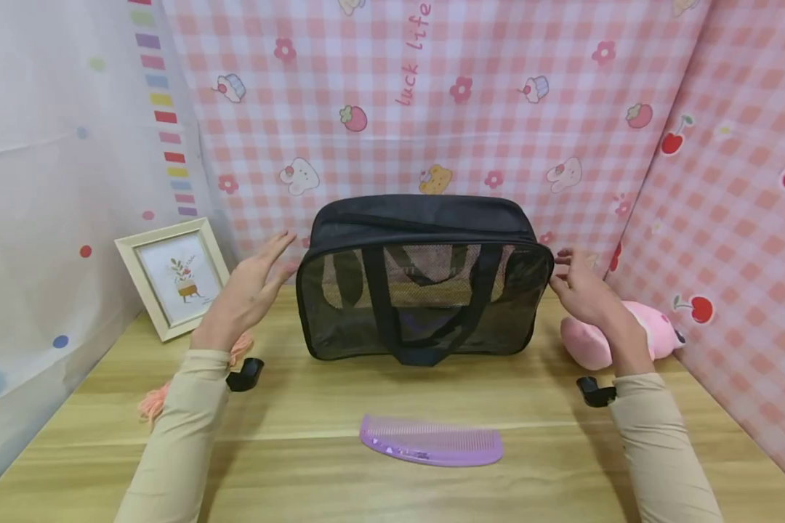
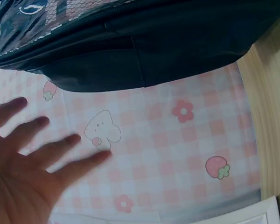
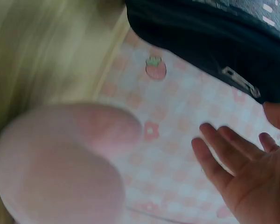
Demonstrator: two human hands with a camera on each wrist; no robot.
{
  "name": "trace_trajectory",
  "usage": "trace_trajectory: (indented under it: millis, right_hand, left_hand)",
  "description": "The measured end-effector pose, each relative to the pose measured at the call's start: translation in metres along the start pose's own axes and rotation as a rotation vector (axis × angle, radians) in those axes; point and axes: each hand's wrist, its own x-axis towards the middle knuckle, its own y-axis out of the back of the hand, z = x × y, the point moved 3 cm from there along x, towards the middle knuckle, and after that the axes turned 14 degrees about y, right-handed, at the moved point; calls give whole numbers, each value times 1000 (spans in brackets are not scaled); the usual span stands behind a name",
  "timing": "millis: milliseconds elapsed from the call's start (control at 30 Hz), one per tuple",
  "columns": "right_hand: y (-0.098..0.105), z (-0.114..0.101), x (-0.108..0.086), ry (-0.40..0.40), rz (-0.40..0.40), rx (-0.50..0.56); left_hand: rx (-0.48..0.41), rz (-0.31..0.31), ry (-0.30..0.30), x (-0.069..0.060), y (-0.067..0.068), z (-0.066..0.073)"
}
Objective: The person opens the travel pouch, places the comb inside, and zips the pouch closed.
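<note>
A black bag with see-through mesh sides and dark strap handles stands upright on the wooden table. To its left is my left hand, fingers spread and apart from the bag in the left wrist view. My right hand is at the bag's right end, its fingers extended close to the edge; whether the thumb touches the bag I cannot tell. A zipper pull shows on the bag's side in the right wrist view. In front of the bag lies a purple comb, teeth pointing toward the bag.
A cream picture frame leans at the back left. Coral yarn-like strands lie partly under my left forearm. Beside my right forearm rests a pink plush toy. Pink checked cloth hangs behind the table.
</note>
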Motion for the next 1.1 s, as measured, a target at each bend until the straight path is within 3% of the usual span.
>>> trace_trajectory:
  millis: [233,367,567,733,967,1100]
  right_hand:
    - [-19,-1,6,136,5,132]
    - [-24,2,5,115,8,239]
    - [-26,9,4,70,112,336]
    - [-23,13,6,50,256,355]
    - [-11,5,3,-41,402,225]
    - [-11,14,3,-77,488,254]
  left_hand:
    - [-146,98,-154,-5,-2,12]
    - [-169,196,-277,-8,-3,19]
    - [-192,268,-385,-9,0,26]
    - [-200,283,-392,-8,2,26]
    - [-173,283,-374,-10,1,28]
    - [-165,277,-373,-10,1,29]
